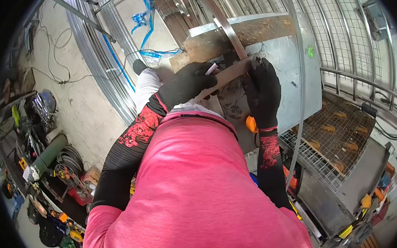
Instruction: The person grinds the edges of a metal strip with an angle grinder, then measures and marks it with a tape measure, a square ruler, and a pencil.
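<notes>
My left hand [187,84], in a black glove, is closed with a short whitish stick [212,69] jutting out by the thumb. It lies against the near end of a flat brown metal bar [231,76], which slants up to the right in front of my waist. My right hand [263,94], also gloved in black, has its fingers bent over the far end of this bar. A longer brown metal tube [231,35] runs away from me and meets the bar near my right fingertips. The undersides of the bar and my fingertips are partly hidden.
A grey metal sheet [286,70] and a rusty curved piece [240,38] lie ahead. A thin upright metal strip [301,107] passes right of my right arm. Long metal profiles [98,49] lie on the floor at left. Wire mesh [339,128] rests at right; tools crowd the lower left.
</notes>
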Demonstrator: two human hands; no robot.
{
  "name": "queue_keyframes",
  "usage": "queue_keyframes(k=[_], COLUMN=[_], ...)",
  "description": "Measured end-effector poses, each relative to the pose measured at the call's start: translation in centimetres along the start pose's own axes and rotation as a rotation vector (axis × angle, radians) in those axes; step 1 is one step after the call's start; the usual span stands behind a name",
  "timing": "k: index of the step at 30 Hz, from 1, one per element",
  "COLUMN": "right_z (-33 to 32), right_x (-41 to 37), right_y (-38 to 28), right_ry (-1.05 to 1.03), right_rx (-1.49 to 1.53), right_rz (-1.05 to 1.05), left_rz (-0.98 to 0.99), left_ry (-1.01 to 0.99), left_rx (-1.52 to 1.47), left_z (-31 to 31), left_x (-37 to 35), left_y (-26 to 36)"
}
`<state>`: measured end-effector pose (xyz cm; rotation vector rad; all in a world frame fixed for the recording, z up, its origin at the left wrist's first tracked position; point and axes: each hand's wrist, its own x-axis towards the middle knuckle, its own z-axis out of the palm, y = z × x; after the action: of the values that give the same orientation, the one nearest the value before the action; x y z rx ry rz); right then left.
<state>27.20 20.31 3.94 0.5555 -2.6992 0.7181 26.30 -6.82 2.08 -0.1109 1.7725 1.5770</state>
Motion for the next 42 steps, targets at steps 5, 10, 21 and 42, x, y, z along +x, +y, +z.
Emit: queue_keyframes(k=[5, 10, 21, 42], right_z=[0.0, -0.3, 0.0, 0.1], right_x=[0.2, 0.2, 0.4, 0.7], right_y=[-0.4, -0.6, -0.5, -0.7], right_ry=[-0.008, -0.107, -0.126, -0.038], right_rx=[-0.155, -0.165, -0.209, -0.191], right_rz=[-0.085, -0.033, -0.033, -0.054], left_rz=[0.154, 0.192, 0.246, 0.307], left_ry=[0.076, 0.076, 0.072, 0.240], left_rx=[0.069, 0.009, -0.014, 0.374], left_z=[0.0, 0.2, 0.2, -0.9], left_x=[0.2, 0.2, 0.2, -0.7], left_y=[-0.5, -1.1, -1.2, 0.9])
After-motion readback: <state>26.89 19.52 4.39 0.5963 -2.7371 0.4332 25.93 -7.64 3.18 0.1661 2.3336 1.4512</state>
